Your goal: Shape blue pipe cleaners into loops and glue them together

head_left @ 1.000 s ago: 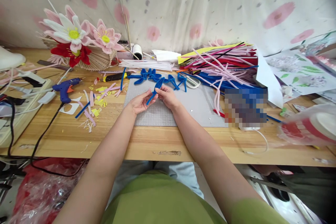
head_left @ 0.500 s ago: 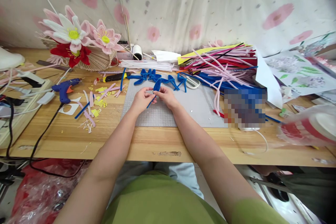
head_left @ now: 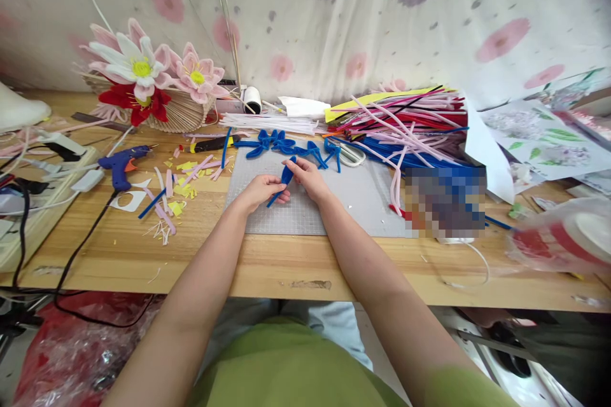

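Between my two hands, above a grey cutting mat (head_left: 367,203), is a blue pipe-cleaner petal (head_left: 287,175) with a thin tail pointing down to the left. My left hand (head_left: 265,192) pinches it near its lower end. The fingers of my right hand (head_left: 308,177) are closed on its upper tip. Just beyond my hands lie several shaped blue pipe-cleaner pieces (head_left: 272,142) along the mat's far edge. A pair of scissors with white handles (head_left: 353,156) lies right of them, its blades partly hidden.
A blue glue gun (head_left: 121,165) and scattered yellow and pink scraps (head_left: 179,187) lie on the left. Pipe-cleaner flowers (head_left: 140,70) stand behind them. A heap of pipe cleaners (head_left: 405,117) fills the back right. A bagged cup (head_left: 563,235) stands at the right edge.
My right hand has moved from the petal's lower part up to its tip. The petal now leans more to the right, and my left hand still holds its lower end.
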Motion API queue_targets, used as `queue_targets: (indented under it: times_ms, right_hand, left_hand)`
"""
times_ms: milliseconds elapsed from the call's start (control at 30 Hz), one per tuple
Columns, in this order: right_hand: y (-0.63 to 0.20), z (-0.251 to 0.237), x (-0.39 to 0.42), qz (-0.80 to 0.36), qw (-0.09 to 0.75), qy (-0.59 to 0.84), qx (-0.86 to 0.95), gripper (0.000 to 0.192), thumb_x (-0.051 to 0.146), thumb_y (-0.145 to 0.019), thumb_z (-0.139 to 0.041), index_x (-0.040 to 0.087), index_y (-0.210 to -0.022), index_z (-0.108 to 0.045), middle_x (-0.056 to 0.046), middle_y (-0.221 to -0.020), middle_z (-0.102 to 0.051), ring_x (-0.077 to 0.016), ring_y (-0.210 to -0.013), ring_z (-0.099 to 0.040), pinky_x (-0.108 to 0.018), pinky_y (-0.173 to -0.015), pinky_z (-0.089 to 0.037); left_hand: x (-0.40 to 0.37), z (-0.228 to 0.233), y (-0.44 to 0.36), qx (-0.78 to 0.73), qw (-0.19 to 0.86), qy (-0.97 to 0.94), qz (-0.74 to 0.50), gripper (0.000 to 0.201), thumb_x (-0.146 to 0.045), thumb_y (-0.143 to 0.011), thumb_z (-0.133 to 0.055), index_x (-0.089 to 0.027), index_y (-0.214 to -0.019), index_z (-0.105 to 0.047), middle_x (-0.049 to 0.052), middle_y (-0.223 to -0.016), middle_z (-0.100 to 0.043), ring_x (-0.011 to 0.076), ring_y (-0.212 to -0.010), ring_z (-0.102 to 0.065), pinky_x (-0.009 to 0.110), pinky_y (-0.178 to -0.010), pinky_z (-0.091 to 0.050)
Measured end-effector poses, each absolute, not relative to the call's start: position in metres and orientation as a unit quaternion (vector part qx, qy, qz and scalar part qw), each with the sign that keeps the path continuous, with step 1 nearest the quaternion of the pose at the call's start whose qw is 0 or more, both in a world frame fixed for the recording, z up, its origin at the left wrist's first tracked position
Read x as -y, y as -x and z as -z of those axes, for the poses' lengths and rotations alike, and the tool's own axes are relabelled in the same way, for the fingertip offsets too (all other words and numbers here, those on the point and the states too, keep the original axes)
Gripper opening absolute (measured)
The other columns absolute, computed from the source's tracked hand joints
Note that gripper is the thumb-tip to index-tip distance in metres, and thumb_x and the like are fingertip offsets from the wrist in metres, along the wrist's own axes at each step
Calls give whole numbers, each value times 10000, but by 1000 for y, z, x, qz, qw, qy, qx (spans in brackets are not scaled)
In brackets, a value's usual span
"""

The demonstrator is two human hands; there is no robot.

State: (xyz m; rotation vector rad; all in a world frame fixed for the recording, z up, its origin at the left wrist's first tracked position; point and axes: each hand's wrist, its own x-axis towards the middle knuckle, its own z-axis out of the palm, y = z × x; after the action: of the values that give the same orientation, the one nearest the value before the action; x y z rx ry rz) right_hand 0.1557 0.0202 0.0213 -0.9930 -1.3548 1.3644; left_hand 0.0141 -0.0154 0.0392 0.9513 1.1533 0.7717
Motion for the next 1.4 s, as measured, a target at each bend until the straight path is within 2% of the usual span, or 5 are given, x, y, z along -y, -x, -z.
queue_targets:
  times_ms: [333, 600, 933, 1167, 1400]
  right_hand:
    - [-151, -9, -28, -522, 429, 451, 583, 325, 466, -668, -611, 176, -588, -486, 65, -464, -417, -61, -437, -331, -224, -462, -238]
    - [-149, -4, -29, -370, 417, 531, 639, 248, 345, -688, -584, 182, -567, -442, 56, -506, -443, -79, -501, -365, -233, -525, -273]
    - [-156, -11, -25, -479, 458, 453, 596, 368, 529, -745, -502, 172, -689, -572, 43, -515, -418, -87, -513, -380, -223, -508, -284]
    - [-158, -4, -31, -445, 441, 490, 606, 425, 565, -725, -511, 176, -556, -492, 40, -484, -417, -81, -487, -363, -227, -489, -276]
    - [-158, -14, -24, -544, 378, 408, 629, 430, 554, -701, -556, 135, -763, -631, 9, -624, -572, -84, -579, -461, -219, -556, -354]
  left_hand:
    - [7, -29, -24, -547, 606, -361, -451, 60, -105, -779, -576, -94, -720, -570, 40, -572, -647, 116, -509, -633, 213, -526, -516]
    - [5, -20, -29, -558, 560, -348, -504, 87, -121, -739, -621, -105, -685, -554, 17, -552, -633, 105, -493, -621, 201, -499, -516]
    - [9, -35, -19, -563, 603, -397, -401, 64, -138, -725, -629, -101, -685, -595, 41, -568, -640, 113, -498, -610, 222, -495, -519]
    - [8, -30, -19, -562, 579, -434, -400, 155, -242, -668, -701, -104, -660, -631, 6, -552, -595, 68, -454, -510, 234, -489, -509]
    - [9, -30, -16, -518, 606, -446, -408, 179, -263, -670, -708, -105, -723, -641, 16, -619, -639, 85, -525, -580, 256, -607, -528]
